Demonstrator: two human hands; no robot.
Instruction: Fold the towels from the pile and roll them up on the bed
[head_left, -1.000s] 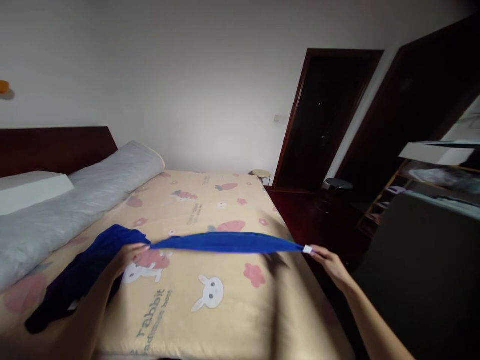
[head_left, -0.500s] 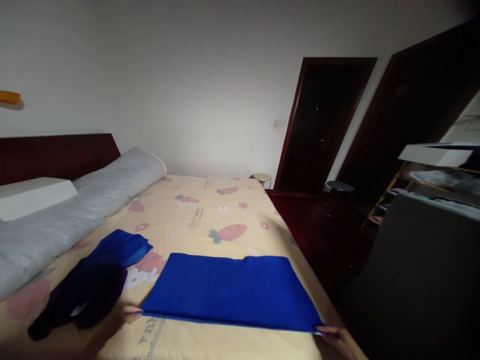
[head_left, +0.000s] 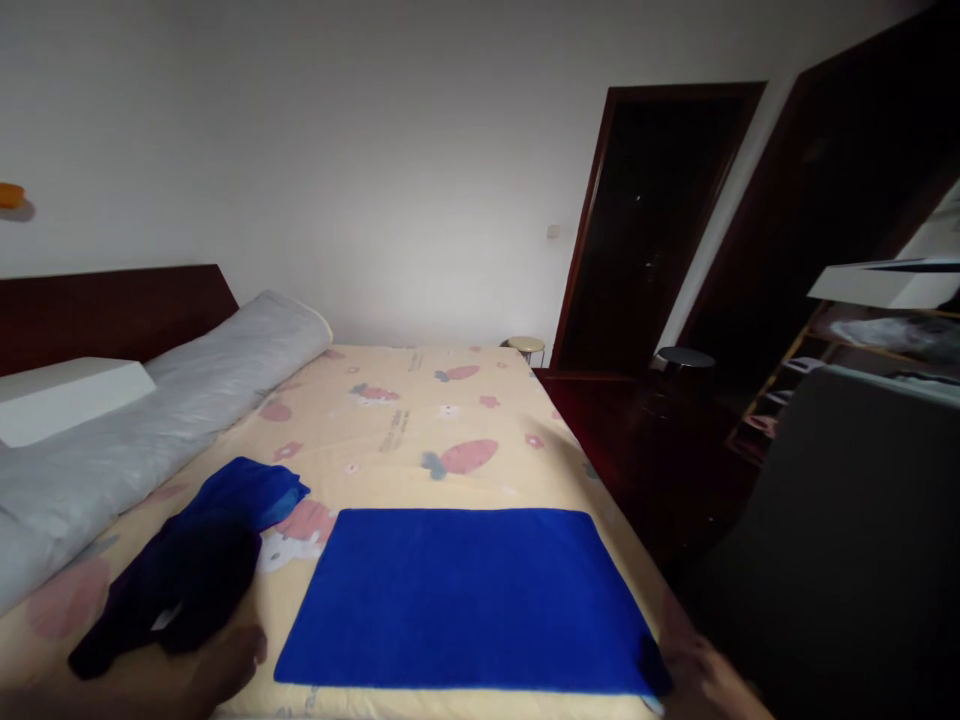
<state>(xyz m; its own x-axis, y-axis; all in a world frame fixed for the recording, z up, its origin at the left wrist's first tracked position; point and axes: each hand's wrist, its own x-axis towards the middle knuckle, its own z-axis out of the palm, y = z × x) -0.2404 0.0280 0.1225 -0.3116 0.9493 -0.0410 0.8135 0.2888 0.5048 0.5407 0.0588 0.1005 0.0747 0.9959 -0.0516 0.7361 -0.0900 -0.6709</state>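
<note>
A blue towel-like cloth (head_left: 465, 600) lies flat and smooth on the bed, its near edge close to the bed's front edge. My left hand (head_left: 238, 665) is off the cloth's near left corner, dim and blurred, so its fingers are hard to make out. Beside the near right corner is my right hand (head_left: 705, 675), smeared by motion; a dark shadow falls on that corner, and contact there is unclear. Left of the cloth, near my left hand, rests a crumpled dark garment (head_left: 180, 570) with a white label and a bright blue part at its far end.
The bed (head_left: 420, 430) has a cream sheet printed with carrots and rabbits. A grey rolled bedding piece (head_left: 225, 390) and a white box (head_left: 75, 398) lie along the headboard (head_left: 112, 310). Stools (head_left: 686, 357), a dark panel (head_left: 840, 530) and a shelf (head_left: 795, 350) stand right.
Both hands have moved away from the near corners they were pinching. The cloth's near edge has come down closer to me, and its wavy far edge is now straight.
</note>
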